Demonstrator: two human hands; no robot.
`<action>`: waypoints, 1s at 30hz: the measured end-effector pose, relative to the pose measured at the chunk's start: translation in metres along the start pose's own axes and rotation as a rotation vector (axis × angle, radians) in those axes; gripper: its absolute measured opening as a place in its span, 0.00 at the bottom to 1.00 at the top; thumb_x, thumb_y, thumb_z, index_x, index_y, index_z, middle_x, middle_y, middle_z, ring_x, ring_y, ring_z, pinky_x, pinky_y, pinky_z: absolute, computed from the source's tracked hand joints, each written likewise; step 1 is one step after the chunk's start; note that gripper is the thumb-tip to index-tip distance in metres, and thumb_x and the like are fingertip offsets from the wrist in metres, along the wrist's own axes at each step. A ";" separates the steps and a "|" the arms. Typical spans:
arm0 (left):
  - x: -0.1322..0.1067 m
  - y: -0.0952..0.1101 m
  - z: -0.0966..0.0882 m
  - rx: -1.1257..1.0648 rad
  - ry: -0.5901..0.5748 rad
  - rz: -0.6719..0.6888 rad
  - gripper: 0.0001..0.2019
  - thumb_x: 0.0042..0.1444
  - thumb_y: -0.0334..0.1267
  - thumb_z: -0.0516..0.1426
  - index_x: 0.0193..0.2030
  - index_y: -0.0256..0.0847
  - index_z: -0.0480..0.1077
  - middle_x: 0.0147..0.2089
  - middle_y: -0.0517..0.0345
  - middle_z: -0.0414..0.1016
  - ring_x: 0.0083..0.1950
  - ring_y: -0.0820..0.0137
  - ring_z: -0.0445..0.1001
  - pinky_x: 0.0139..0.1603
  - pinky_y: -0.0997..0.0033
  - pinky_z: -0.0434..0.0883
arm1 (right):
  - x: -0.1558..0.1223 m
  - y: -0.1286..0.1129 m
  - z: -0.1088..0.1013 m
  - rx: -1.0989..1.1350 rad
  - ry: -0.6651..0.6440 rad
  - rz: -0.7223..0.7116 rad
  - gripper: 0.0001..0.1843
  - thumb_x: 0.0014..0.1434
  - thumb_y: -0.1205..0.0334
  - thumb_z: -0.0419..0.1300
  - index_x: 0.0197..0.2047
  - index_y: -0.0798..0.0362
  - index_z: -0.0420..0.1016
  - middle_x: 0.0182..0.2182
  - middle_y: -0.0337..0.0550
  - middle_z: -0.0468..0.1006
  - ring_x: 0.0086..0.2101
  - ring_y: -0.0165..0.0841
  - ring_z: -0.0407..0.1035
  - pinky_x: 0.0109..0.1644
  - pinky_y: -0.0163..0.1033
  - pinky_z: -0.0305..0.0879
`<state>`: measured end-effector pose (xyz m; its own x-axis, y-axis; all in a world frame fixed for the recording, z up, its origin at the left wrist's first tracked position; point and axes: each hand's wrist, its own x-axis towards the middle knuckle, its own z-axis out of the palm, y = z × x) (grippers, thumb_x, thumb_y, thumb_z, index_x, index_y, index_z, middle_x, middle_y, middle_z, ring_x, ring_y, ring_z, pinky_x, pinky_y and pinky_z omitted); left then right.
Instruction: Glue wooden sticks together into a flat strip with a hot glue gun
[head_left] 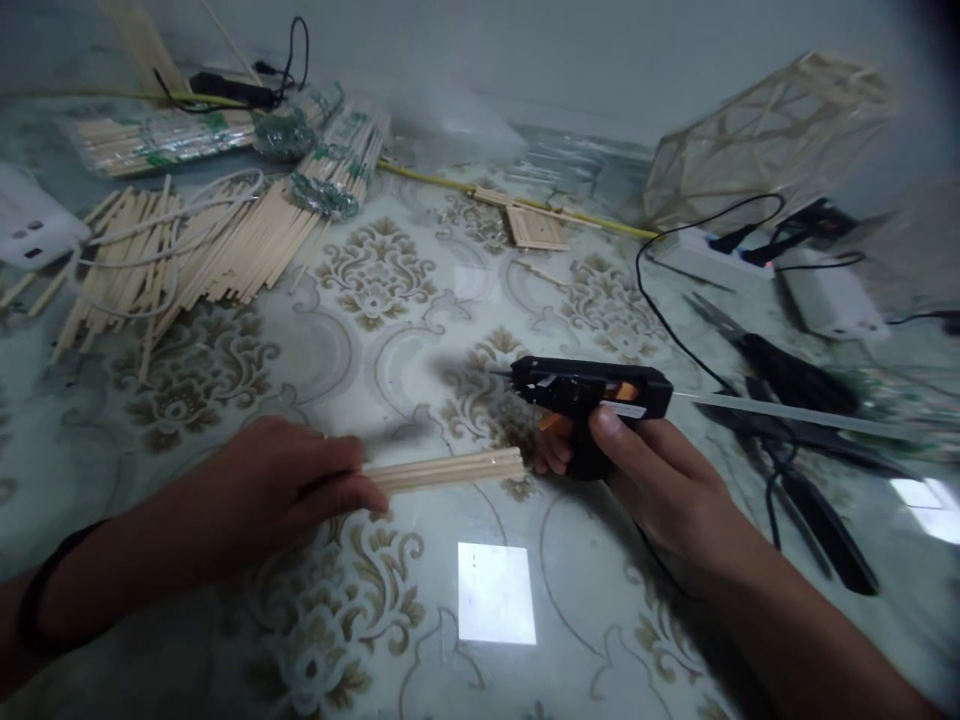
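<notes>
My left hand [300,480] pinches a small flat bundle of pale wooden sticks [450,470] between thumb and fingers. The bundle points to the right, its other end under my hand and hidden. In my right hand [660,470] is a black hot glue gun [592,385] with an orange trigger, my fingers wrapped round its handle. Its nozzle points left, above and apart from the sticks' free end. A long translucent glue stick [795,412] runs out of the gun's back toward the right.
Many loose wooden sticks [247,240] and plastic-wrapped bundles [341,150] lie at the back left. A small stick panel [536,228] lies further back. Right of it are a power strip [705,255] with cords, pliers [780,360], a dark-handled tool [829,530] and a stick-built frame [772,140].
</notes>
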<state>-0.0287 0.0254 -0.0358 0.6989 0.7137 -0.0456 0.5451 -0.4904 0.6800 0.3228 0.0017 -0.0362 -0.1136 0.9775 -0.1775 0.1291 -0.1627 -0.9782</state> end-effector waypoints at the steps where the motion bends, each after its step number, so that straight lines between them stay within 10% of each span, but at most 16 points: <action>1: -0.001 -0.001 0.000 0.072 0.026 0.020 0.32 0.83 0.55 0.49 0.27 0.42 0.67 0.22 0.67 0.64 0.22 0.76 0.63 0.27 0.69 0.54 | 0.001 0.000 0.000 -0.017 -0.005 -0.001 0.28 0.67 0.29 0.68 0.35 0.46 0.82 0.29 0.42 0.79 0.33 0.39 0.74 0.40 0.45 0.72; 8: -0.006 0.013 0.004 0.365 0.018 0.166 0.34 0.81 0.66 0.39 0.35 0.45 0.67 0.21 0.65 0.69 0.21 0.67 0.69 0.27 0.62 0.55 | 0.002 0.003 -0.005 -0.107 -0.014 -0.011 0.31 0.67 0.26 0.66 0.32 0.45 0.83 0.26 0.44 0.80 0.30 0.41 0.72 0.36 0.47 0.67; 14: 0.000 0.020 0.006 0.553 -0.003 0.295 0.14 0.78 0.29 0.50 0.49 0.43 0.78 0.40 0.58 0.85 0.35 0.63 0.80 0.37 0.60 0.68 | 0.001 -0.003 -0.005 -0.136 -0.047 -0.001 0.38 0.66 0.20 0.60 0.25 0.46 0.78 0.20 0.41 0.73 0.23 0.36 0.63 0.30 0.46 0.60; 17: -0.001 0.019 0.005 0.607 0.048 0.319 0.25 0.67 0.19 0.53 0.66 0.43 0.76 0.44 0.58 0.84 0.41 0.64 0.81 0.45 0.62 0.71 | 0.000 -0.005 -0.007 -0.168 -0.080 0.001 0.40 0.66 0.19 0.60 0.23 0.46 0.76 0.19 0.40 0.71 0.22 0.34 0.60 0.28 0.45 0.57; 23: 0.001 0.015 0.007 0.583 0.057 0.350 0.28 0.78 0.58 0.59 0.69 0.35 0.74 0.43 0.55 0.82 0.39 0.62 0.79 0.45 0.60 0.72 | -0.005 0.001 -0.012 -0.240 -0.132 -0.021 0.38 0.68 0.22 0.60 0.25 0.47 0.76 0.20 0.41 0.73 0.22 0.34 0.63 0.25 0.41 0.60; 30: 0.004 0.011 0.009 0.539 0.072 0.348 0.24 0.84 0.53 0.48 0.63 0.39 0.77 0.44 0.55 0.82 0.43 0.62 0.79 0.50 0.59 0.71 | -0.006 -0.007 -0.009 -0.368 -0.225 -0.081 0.40 0.68 0.21 0.60 0.25 0.50 0.79 0.19 0.41 0.74 0.21 0.32 0.67 0.25 0.38 0.63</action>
<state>-0.0157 0.0188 -0.0355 0.8543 0.4902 0.1729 0.4613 -0.8683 0.1825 0.3315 -0.0022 -0.0273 -0.3442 0.9250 -0.1608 0.4483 0.0115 -0.8938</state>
